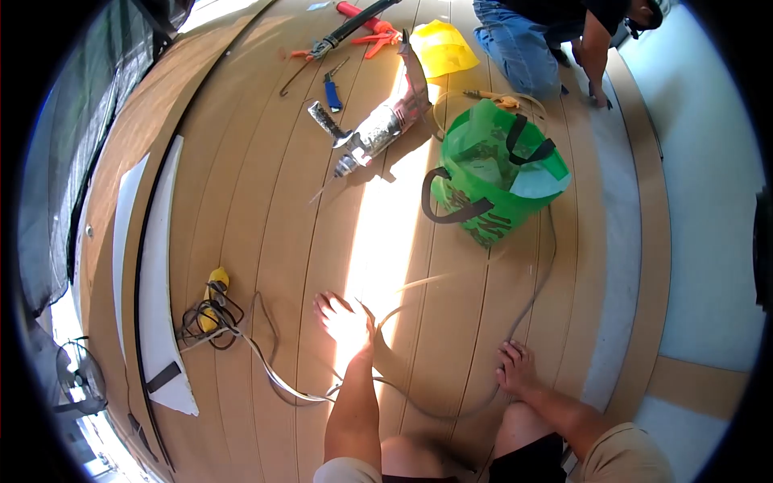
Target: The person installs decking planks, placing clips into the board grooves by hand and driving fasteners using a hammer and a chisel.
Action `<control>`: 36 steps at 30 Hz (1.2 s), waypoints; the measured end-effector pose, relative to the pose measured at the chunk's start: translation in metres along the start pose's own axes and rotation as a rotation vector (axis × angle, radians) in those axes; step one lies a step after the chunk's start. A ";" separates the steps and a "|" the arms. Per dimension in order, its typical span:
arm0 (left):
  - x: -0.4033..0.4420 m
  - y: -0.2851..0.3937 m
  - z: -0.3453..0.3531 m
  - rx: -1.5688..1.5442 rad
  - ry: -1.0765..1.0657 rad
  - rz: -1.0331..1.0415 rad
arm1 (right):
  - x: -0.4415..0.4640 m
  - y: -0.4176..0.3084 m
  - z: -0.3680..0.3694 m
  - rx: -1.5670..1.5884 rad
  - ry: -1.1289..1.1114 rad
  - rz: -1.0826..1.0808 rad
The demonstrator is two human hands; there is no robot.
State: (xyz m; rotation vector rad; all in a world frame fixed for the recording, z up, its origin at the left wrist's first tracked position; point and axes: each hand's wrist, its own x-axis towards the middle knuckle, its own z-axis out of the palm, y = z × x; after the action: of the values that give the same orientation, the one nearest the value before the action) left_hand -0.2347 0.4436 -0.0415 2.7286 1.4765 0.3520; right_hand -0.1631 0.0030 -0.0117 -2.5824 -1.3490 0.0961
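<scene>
My left hand (345, 322) lies on the plank floor (451, 306), partly in bright sunlight, its fingers spread and nothing in it. A grey cable (527, 310) runs close by my right hand (516, 368), which rests on the boards with its fingers bent; whether they hold the cable is unclear. Farther forward, a power drill (378, 133) lies on its side with its bit pointing toward the lower left. The green bag (503, 189) with black handles stands to the drill's right.
Caulking guns (350, 30), a blue-handled cutter (332, 95) and a yellow bag (441, 48) lie at the top. Another person (523, 48) kneels at the upper right. A yellow socket (211, 310) with tangled cable and a white panel (163, 266) lie left.
</scene>
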 end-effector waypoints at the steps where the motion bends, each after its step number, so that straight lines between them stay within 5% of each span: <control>1: -0.001 -0.003 0.004 -0.042 0.027 -0.024 | -0.001 -0.003 -0.001 -0.004 -0.011 0.004; 6: 0.006 0.003 0.000 -0.090 0.073 -0.060 | 0.081 -0.025 -0.047 0.184 -0.148 0.243; 9: 0.008 0.003 0.000 -0.086 0.067 -0.051 | 0.253 -0.045 -0.095 0.271 0.252 -0.071; 12: 0.009 0.002 0.009 -0.094 0.069 -0.088 | 0.473 -0.049 -0.099 0.468 0.611 -0.012; 13: 0.008 0.001 0.010 -0.075 0.056 -0.088 | 0.551 -0.047 -0.081 0.772 0.686 0.080; 18: 0.012 0.002 0.000 -0.097 0.003 -0.089 | 0.815 -0.003 0.028 0.439 0.321 -0.134; 20: 0.014 0.001 0.000 -0.090 0.011 -0.112 | 0.844 -0.028 0.019 0.441 -0.201 0.064; 22: 0.015 0.000 -0.003 -0.116 -0.014 -0.078 | 0.877 -0.011 0.079 0.544 -0.186 -0.111; 24: 0.015 0.001 -0.004 -0.110 -0.005 -0.082 | 0.868 -0.035 0.076 0.075 -0.230 0.015; 28: 0.013 -0.001 -0.001 -0.106 -0.045 -0.093 | 0.872 -0.035 0.073 0.272 -0.271 0.039; 30: 0.011 -0.001 -0.001 -0.097 -0.060 -0.083 | 0.846 -0.054 0.052 0.307 -0.140 0.089; 32: 0.012 0.000 -0.004 -0.133 -0.086 -0.106 | 0.814 -0.060 0.029 0.947 0.171 0.127; 36: 0.012 -0.001 -0.001 -0.105 -0.009 -0.072 | 0.661 -0.075 -0.076 1.512 0.382 0.254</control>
State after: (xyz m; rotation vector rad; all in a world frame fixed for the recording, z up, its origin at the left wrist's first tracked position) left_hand -0.2296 0.4537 -0.0382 2.5858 1.5048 0.4027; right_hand 0.1691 0.5716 0.1099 -1.3113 -0.3964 0.4308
